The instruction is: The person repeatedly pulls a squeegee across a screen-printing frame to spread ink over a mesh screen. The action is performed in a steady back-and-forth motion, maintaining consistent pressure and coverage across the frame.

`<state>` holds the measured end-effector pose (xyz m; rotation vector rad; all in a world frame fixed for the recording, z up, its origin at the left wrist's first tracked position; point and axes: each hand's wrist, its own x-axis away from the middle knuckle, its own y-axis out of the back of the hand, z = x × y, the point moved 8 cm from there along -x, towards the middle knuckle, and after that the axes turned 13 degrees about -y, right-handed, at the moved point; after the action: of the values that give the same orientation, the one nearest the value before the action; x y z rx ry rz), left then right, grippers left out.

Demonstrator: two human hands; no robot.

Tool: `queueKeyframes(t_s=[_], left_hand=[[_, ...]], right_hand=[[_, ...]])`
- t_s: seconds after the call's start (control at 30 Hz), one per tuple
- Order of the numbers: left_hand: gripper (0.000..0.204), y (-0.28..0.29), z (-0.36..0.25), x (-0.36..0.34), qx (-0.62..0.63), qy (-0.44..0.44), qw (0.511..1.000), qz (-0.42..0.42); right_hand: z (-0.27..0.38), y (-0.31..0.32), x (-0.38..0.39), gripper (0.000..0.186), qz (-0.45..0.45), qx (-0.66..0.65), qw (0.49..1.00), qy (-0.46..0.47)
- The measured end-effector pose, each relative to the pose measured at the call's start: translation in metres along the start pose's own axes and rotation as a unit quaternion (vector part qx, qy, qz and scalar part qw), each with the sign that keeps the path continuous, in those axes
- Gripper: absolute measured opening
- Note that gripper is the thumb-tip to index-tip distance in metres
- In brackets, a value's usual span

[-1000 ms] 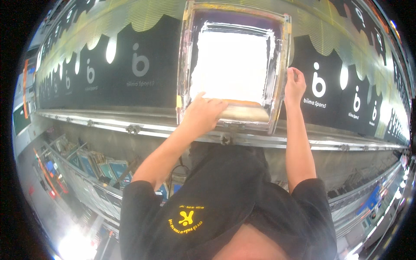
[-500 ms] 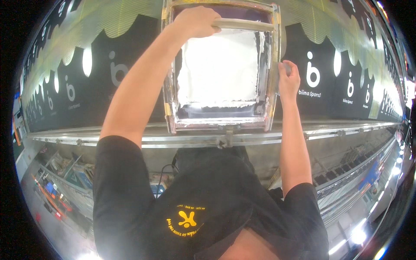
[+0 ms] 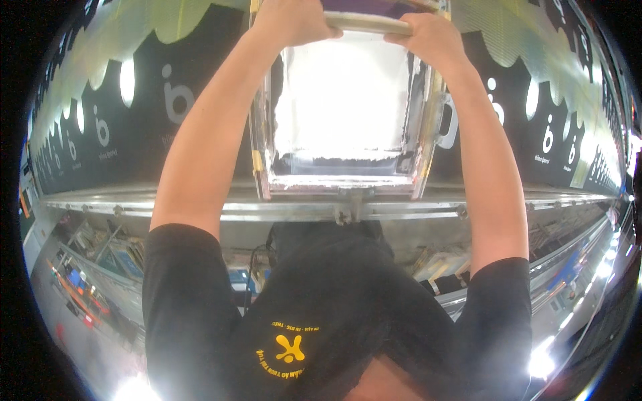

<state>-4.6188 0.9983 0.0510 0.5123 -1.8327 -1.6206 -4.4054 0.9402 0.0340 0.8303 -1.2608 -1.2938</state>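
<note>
A pale squeegee lies crosswise over the far part of a screen printing frame. My left hand is closed round its left part, and my right hand grips its right end. White ink covers most of the mesh on my side of the squeegee, with ragged edges at the sides and the near end. A grey handle sticks out from the frame's right side, below my right forearm. The squeegee's lower edge is hard to make out.
Black garment pieces with pale prints lie in a row on the long table, both left and right of the frame. A metal rail runs along its near edge, with a clamp at the frame. Racks stand below.
My right hand has left the frame's right side and moved up and left onto the squeegee's right end. My left hand has kept its hold on the squeegee.
</note>
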Motion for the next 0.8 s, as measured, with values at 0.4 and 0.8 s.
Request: queueKeyframes(t_s=[0.4, 0.8], left_hand=[[0.035, -0.097, -0.118, 0.18, 0.089, -0.009, 0.996, -0.01], [0.052, -0.005, -0.056, 0.089, 0.078, -0.014, 0.994, 0.074]], right_hand=[[0.006, -0.077, 0.221, 0.01, -0.115, -0.065, 0.986, 0.101], [0.009, 0.006, 0.114, 0.033, -0.064, -0.084, 0.992, 0.069]])
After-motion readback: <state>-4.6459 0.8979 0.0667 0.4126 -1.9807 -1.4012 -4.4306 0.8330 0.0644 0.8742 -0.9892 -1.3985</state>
